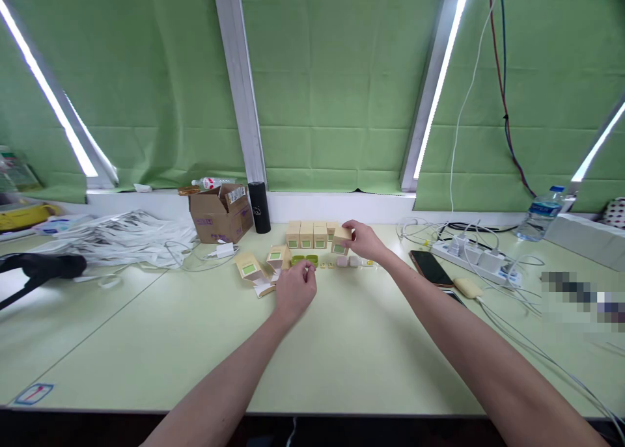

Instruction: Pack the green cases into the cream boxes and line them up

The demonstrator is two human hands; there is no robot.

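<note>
The right hand (365,241) grips a small tan cardboard box with a green label (340,239) between thumb and fingers, tilted, at the right end of a row of similar tan boxes (306,235). The left hand (295,291) is narrowed, its fingertips brought together just in front of a small green two-part case (312,259); whether it pinches anything cannot be determined.

Left of the left hand lie two unfolded tan cardboard boxes (250,267) with raised flaps. Right of the green case are two tiny yellowish pieces (331,265), a pale pink rounded case (342,261) and a white rounded case (354,261).

Farther out on the pale table (366,349) stand a brown cardboard carton (219,216) and a black cylinder (259,207); at the right lies a dark smartphone (431,268).

Caution: a sideways swing of the held box could knock the row out of line. A low right wrist could sweep the rounded cases. The left knuckles could snag the raised flaps, and careless fingertips could scatter the tiny pieces.
</note>
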